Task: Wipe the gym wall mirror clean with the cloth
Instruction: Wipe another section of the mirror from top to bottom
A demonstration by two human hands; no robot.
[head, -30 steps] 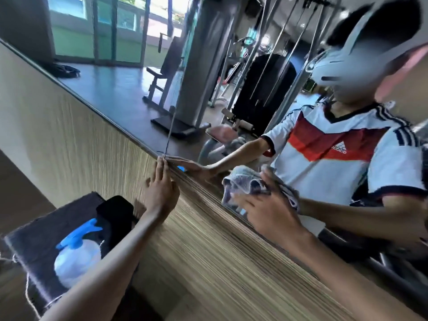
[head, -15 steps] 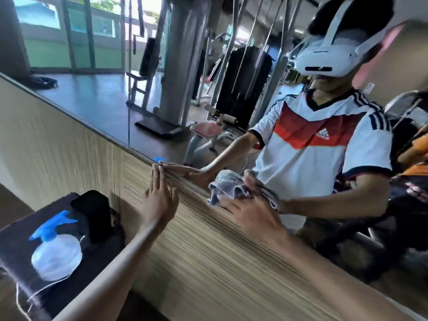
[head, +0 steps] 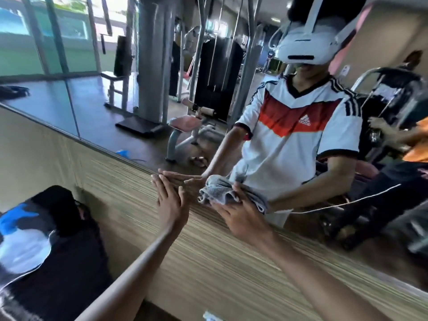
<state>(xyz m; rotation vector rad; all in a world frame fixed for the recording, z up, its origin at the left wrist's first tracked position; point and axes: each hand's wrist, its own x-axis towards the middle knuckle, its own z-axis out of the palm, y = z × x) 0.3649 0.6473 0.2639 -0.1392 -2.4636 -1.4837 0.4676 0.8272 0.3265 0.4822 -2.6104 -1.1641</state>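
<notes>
**Cloth (head: 217, 192) bunched against mirror (head: 97, 117) at its lower edge**

Right grip (head: 240, 216) holds the grey cloth in a bunch, thumb on top and fingers curled round its underside, and pushes it onto the glass just above the mirror's bottom edge. The cloth sits directly beyond this grip, between its fingers and the glass, with a loose fold trailing off to the grip's right.

Left grip (head: 170, 200) lies just left of the cloth, apart from it. Its fingers are straight and pressed together, laid flat against the wood-grain wall panel (head: 208, 262). The fingertips reach the mirror's bottom edge, where they meet their own reflection. It holds nothing.

Well below and to the left of the left grip, a dark-covered desk (head: 74, 269) stands against the panel. A white spray bottle (head: 23, 249) with a blue trigger sits on it, blurred. A black object (head: 58, 202) that I cannot identify rests at the desk's far end, nearer the left grip.

Above the right grip the glass shows the reflected person (head: 289, 140) in a white shirt with a red band.
</notes>
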